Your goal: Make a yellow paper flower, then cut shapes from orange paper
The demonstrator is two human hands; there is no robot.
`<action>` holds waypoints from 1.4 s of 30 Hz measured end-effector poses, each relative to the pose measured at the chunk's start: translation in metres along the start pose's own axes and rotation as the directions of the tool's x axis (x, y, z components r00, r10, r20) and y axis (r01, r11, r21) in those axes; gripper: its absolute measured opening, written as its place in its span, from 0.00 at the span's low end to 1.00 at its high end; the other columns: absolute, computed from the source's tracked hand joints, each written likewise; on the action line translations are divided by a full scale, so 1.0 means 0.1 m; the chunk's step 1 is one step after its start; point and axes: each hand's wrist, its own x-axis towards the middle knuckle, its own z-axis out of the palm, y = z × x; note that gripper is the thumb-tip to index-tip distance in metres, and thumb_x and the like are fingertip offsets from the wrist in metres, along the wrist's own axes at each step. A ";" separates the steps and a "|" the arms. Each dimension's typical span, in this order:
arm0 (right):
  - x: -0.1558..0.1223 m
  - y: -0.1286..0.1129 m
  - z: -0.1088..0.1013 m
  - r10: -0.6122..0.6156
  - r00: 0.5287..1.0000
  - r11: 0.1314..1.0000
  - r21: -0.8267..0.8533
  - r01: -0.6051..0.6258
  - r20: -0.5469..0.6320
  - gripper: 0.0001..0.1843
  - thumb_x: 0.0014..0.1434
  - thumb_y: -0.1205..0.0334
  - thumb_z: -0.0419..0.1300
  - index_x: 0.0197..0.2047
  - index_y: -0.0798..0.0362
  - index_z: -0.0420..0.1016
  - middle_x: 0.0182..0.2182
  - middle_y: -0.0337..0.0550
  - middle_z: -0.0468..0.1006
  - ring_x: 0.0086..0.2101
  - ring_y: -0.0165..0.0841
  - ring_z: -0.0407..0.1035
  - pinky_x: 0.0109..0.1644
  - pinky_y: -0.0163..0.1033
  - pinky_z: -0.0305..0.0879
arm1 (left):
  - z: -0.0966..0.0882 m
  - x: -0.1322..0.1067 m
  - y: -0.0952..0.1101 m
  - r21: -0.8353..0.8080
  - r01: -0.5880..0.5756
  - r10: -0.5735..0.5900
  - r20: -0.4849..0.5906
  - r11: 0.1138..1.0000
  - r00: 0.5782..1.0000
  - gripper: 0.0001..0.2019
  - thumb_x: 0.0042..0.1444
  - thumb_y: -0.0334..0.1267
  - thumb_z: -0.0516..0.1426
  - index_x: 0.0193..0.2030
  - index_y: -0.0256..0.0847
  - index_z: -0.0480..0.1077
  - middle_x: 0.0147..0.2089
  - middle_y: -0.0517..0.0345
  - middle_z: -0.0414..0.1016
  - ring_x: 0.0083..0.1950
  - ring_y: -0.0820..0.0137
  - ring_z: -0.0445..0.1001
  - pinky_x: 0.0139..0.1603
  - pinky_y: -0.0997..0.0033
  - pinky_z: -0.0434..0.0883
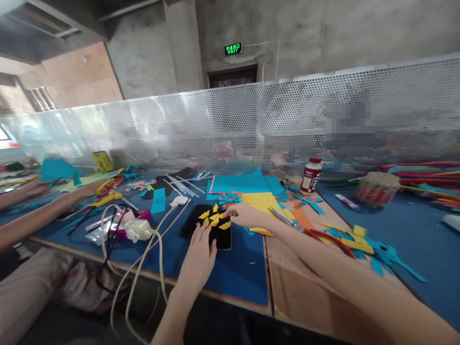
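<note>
Several small folded yellow paper pieces (214, 221) lie on a dark flat tablet-like slab (223, 238) on the blue tabletop. My left hand (200, 250) rests over the slab's near-left part, its fingers stretched out and the tips at the lower yellow pieces. From the right, my right hand (246, 215) reaches over the slab's far corner, fingertips pressed together beside the pieces. Whatever they pinch is hidden. Just behind is a blue and orange paper flower (231, 198). Sheets of yellow paper (257, 203) and blue paper (240, 182) lie beyond my right hand.
Under my right forearm lie open scissors (328, 239) with red handles. Blue and yellow scraps (354, 242), a bottle (311, 176) and a jar (378, 188) stand or lie to the right. Cables (158, 239) hang over the front edge at left, near another person's arms (46, 211).
</note>
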 end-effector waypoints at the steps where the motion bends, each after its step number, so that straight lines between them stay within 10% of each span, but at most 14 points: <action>1: 0.00 -0.01 -0.01 -0.012 1.000 1.000 0.010 0.012 0.029 0.13 0.52 0.69 0.54 0.35 0.55 0.80 0.28 0.40 0.78 0.26 0.29 0.65 0.30 0.32 0.56 | 0.01 0.00 -0.01 -0.006 0.004 -0.004 0.000 1.000 1.000 0.20 0.63 0.36 0.46 0.61 0.34 0.60 0.65 0.42 0.62 0.70 0.55 0.53 0.65 0.49 0.61; 7: 0.06 -0.08 0.01 -0.014 1.000 0.995 0.094 0.012 0.027 0.22 0.52 0.67 0.53 0.50 0.52 0.77 0.32 0.39 0.78 0.26 0.27 0.64 0.29 0.31 0.56 | 0.07 -0.01 -0.03 0.031 0.030 -0.027 -0.067 0.999 0.997 0.20 0.62 0.34 0.47 0.60 0.30 0.60 0.63 0.38 0.63 0.70 0.51 0.50 0.65 0.42 0.57; 12: 0.16 -0.08 0.05 -0.022 0.997 0.988 0.156 0.011 0.071 0.17 0.54 0.65 0.52 0.38 0.55 0.82 0.26 0.39 0.75 0.23 0.26 0.60 0.26 0.31 0.53 | 0.09 0.00 -0.04 0.016 0.061 -0.060 -0.087 0.998 0.994 0.21 0.61 0.34 0.48 0.60 0.29 0.59 0.64 0.36 0.61 0.70 0.50 0.50 0.66 0.42 0.57; 18: 0.31 -0.19 0.05 0.125 0.992 0.976 0.182 -0.121 -0.013 0.34 0.52 0.68 0.52 0.64 0.58 0.61 0.25 0.39 0.74 0.23 0.29 0.61 0.26 0.32 0.54 | 0.07 -0.01 -0.03 -0.020 0.072 -0.073 -0.065 0.997 0.995 0.23 0.62 0.35 0.47 0.63 0.31 0.56 0.65 0.37 0.60 0.71 0.51 0.49 0.66 0.42 0.56; 28: 0.25 -0.29 0.04 -0.047 0.924 0.930 0.355 -0.098 0.378 0.19 0.51 0.64 0.52 0.42 0.54 0.80 0.16 0.31 0.54 0.18 0.24 0.49 0.20 0.30 0.50 | 0.05 -0.01 -0.03 -0.069 0.138 -0.145 -0.112 0.988 0.983 0.26 0.61 0.32 0.46 0.65 0.25 0.50 0.67 0.31 0.55 0.71 0.48 0.47 0.66 0.41 0.54; 33: 0.30 -0.34 0.00 0.013 0.983 0.946 0.315 -0.071 0.183 0.30 0.52 0.67 0.51 0.59 0.52 0.68 0.15 0.30 0.59 0.18 0.25 0.53 0.21 0.30 0.53 | 0.06 -0.01 -0.03 -0.070 0.126 -0.133 -0.101 0.990 0.986 0.27 0.61 0.32 0.47 0.66 0.27 0.49 0.67 0.32 0.55 0.71 0.49 0.47 0.66 0.41 0.54; 42: 0.09 -0.02 -0.17 -0.136 0.987 0.982 -0.118 0.145 0.081 0.14 0.56 0.65 0.58 0.44 0.55 0.80 0.37 0.46 0.77 0.33 0.33 0.68 0.38 0.35 0.61 | 0.04 -0.01 -0.09 0.004 0.160 -0.158 -0.095 0.987 0.983 0.25 0.60 0.33 0.48 0.63 0.22 0.54 0.66 0.27 0.56 0.71 0.45 0.45 0.65 0.38 0.53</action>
